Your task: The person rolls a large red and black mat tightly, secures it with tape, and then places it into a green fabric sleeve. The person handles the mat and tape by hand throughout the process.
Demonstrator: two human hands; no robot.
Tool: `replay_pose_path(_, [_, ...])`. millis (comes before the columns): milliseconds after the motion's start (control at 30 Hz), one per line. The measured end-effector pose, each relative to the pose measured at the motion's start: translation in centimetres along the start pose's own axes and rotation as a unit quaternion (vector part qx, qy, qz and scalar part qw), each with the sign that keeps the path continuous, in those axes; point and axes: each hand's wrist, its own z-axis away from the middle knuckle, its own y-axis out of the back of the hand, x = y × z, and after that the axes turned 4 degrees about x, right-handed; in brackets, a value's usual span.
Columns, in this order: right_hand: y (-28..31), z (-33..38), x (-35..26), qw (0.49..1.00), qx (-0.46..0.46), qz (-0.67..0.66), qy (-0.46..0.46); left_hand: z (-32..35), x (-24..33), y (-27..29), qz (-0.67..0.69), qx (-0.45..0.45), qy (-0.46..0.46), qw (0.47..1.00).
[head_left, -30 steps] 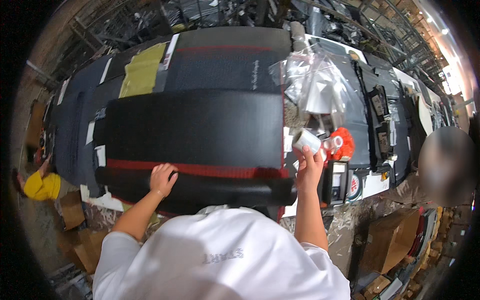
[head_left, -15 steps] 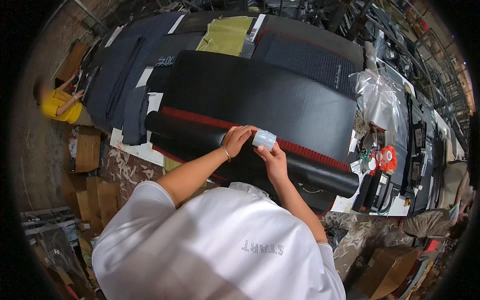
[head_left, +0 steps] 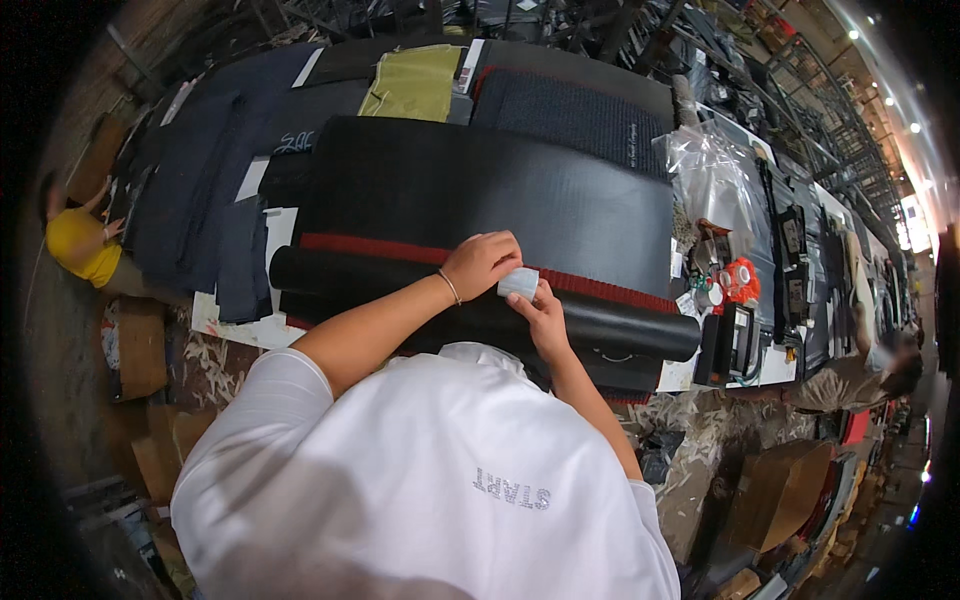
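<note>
In my right hand (head_left: 543,316) is a roll of clear tape (head_left: 518,283), gripped between thumb and fingers. My left hand (head_left: 484,265), with a bracelet at the wrist, bends over the tape's upper left edge. Its fingers are drawn together there, and whatever they pinch is hidden. Both hands are above a rolled black mat (head_left: 630,325) that lies across the near side of the table, partly covered by my arms. Red ribbed edging (head_left: 370,246) runs along the roll's far side. Beyond it lies a flat black mat (head_left: 430,180).
Dark mats (head_left: 200,180) and a yellow-green cloth (head_left: 415,85) cover the table. On the right are clear plastic wrapping (head_left: 705,170) and an orange-wrapped bundle (head_left: 740,280). A person in yellow (head_left: 80,245) is at the far left. Cardboard boxes (head_left: 780,490) stand on the floor.
My left hand has lifted slightly and curled its fingers toward the tape. The right hand still grips the tape, now tilted a little. The whole view has shifted, bringing more of the right side in.
</note>
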Motion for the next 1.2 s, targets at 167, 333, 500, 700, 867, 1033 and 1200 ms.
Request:
replay_pose_path(167, [-0.5, -0.2, 0.1, 1.000, 0.017, 0.001, 0.005, -0.1, 0.7, 1.0, -0.076, -0.030, 0.012, 0.997])
replay_pose_path(333, [0.0, -0.4, -0.4, 1.000, 0.011, 0.008, -0.010, -0.2, 0.5, 0.1, -0.084, -0.006, -0.029, 0.996])
replay_pose_path(500, [1.3, 0.6, 0.0, 0.994, -0.076, -0.070, -0.037, -3.1, -1.3, -1.1, 0.141, 0.062, 0.151, 0.976])
replay_pose_path(700, [1.1, 4.8, -2.0, 0.980, -0.182, -0.024, -0.071, -3.4, -10.4, -2.7, 0.043, -0.157, 0.177, 0.971])
replay_pose_path(867, [1.2, 6.3, -1.6, 0.987, -0.153, 0.020, -0.044, 0.2, -10.6, -3.2, -0.145, -0.404, -0.034, 0.903])
replay_pose_path(1033, [-0.2, 4.2, -2.0, 0.995, -0.084, 0.049, 0.009, 1.1, -11.1, -3.8, -0.097, -0.350, 0.121, 0.924])
replay_pose_path(1200, [-2.5, -1.7, -1.6, 0.995, 0.082, 0.064, 0.009, 2.6, -6.3, 0.2, -0.127, 0.108, 0.217, 0.962])
